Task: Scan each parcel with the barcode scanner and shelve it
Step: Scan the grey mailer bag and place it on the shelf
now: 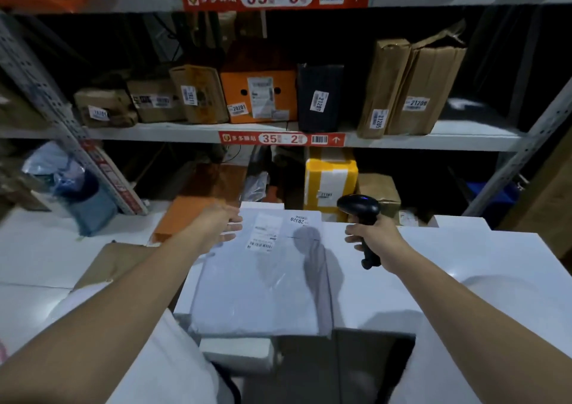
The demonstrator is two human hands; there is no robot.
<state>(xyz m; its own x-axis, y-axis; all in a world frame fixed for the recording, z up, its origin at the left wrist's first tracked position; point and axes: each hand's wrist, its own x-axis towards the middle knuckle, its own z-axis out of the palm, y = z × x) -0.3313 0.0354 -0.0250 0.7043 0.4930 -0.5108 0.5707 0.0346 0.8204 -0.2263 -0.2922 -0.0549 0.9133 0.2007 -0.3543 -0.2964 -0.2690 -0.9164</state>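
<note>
While parcel lies flat on white carton before you, label up for reading: your left hand, fingers straight, at its far left edge, likely steadying. Your right hand wraps barcode scanner handle, head tipped toward label.

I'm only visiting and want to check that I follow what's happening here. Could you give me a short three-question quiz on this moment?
1. True or false: the right hand grips the barcode scanner.
2. Which number is printed on the small sticker of the white parcel lying in front of the person? A) 20320 B) 21207 C) 20201
3. In one word: what colour is the box on the shelf that bears the sticker 20201?

Key: 1 true; 2 A; 3 orange.
</note>
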